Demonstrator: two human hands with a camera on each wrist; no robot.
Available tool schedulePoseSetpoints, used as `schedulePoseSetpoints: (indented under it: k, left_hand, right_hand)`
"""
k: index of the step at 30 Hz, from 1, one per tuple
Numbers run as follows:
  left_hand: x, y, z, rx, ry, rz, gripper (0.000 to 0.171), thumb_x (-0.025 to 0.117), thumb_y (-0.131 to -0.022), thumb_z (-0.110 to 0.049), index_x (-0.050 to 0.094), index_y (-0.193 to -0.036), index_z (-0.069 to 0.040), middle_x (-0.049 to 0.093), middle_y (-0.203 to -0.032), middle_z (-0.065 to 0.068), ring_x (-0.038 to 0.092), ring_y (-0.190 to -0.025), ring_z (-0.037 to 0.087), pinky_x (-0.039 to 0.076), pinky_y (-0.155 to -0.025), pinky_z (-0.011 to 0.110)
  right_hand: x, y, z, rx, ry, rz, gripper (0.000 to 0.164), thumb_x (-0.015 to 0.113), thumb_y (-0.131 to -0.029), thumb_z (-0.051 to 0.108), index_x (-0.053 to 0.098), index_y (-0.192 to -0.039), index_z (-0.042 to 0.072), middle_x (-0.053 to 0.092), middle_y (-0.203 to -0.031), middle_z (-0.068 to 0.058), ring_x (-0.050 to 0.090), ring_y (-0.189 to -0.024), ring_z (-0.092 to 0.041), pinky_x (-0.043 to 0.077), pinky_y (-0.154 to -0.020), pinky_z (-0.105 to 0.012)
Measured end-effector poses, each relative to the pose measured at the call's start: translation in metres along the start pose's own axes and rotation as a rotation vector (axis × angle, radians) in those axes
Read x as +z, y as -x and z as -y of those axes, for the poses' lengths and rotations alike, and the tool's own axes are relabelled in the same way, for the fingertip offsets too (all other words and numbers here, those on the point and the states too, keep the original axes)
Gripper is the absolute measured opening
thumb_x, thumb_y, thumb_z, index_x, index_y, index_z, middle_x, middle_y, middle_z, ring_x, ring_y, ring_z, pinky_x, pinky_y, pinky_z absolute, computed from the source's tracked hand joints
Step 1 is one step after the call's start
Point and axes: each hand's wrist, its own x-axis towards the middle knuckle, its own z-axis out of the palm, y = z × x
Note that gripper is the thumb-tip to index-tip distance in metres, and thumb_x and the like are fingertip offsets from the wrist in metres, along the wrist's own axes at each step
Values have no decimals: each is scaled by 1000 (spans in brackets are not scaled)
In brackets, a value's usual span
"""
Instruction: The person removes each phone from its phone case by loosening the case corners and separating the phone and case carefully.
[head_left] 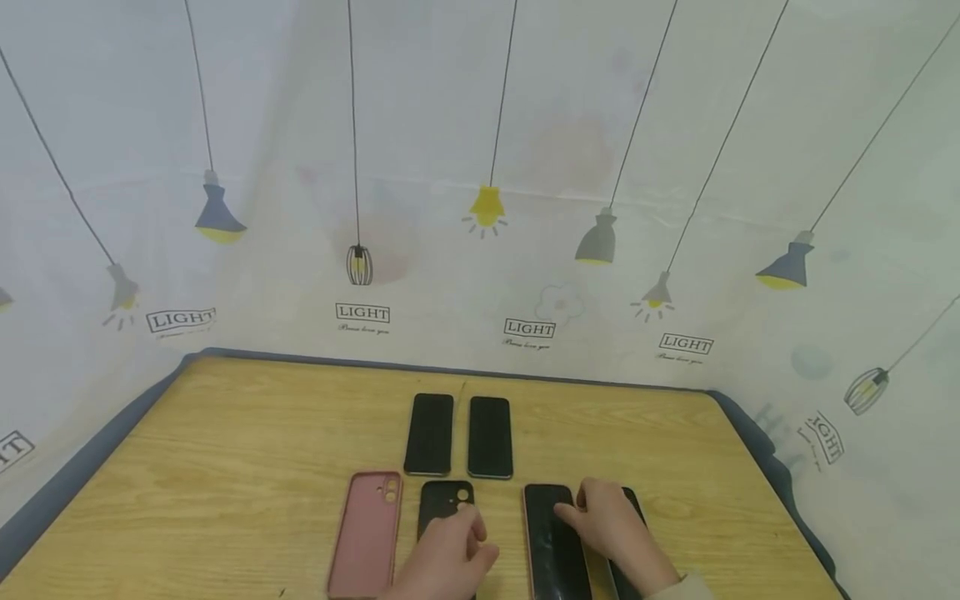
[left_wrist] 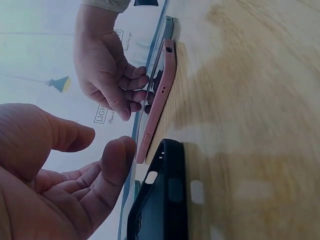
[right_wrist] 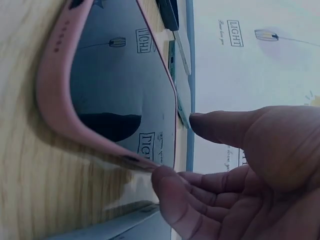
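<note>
My right hand (head_left: 611,525) is over a dark-screened phone (head_left: 553,546) in a pink case. In the right wrist view its index fingertip (right_wrist: 167,182) is right at the edge of the pink case (right_wrist: 55,95), while the thumb stands apart above the screen. A second phone (head_left: 624,582) lies partly hidden beneath that hand. My left hand (head_left: 450,554) hovers with loosely bent fingers over a black phone case (head_left: 433,498), holding nothing. The left wrist view shows this black case (left_wrist: 175,200) lying hollow side up, beside the hand.
To the left lies a pink phone case (head_left: 365,533), inside facing up. Two dark phones (head_left: 430,433) sit side by side farther back on the wooden table (head_left: 262,450). Beyond the table's far edge hangs a white cloth (head_left: 435,125) printed with lamps.
</note>
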Motion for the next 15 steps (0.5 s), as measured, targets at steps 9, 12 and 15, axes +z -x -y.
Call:
schedulePoseSetpoints:
  k: [9,12,15]
  left_hand:
    - [6,-1,-2,39,-30,-26,12,68,-99,-19,59,-96,-12,61,-74,-2,57,-66,12,48,-60,33]
    - [7,-1,-3,52,-30,-27,12,69,-98,-18,59,-96,-11,61,-73,-3,57,-64,11,48,-59,32]
    - [7,-1,-3,59,-32,-31,12,69,-98,-18,59,-96,-11,60,-72,-3,56,-63,11,47,-58,31]
  right_hand:
    - [6,9,8,54,31,-4,43,82,-88,33,53,-73,5,51,-61,-5,50,-52,-15,39,-49,-26]
    - [7,9,11,68,59,15,45,83,-87,36,60,-82,-3,52,-63,-6,52,-53,-17,42,-50,-28]
    - [9,9,14,81,100,40,54,84,-86,39,65,-96,-11,55,-67,-7,54,-57,-18,47,-55,-31]
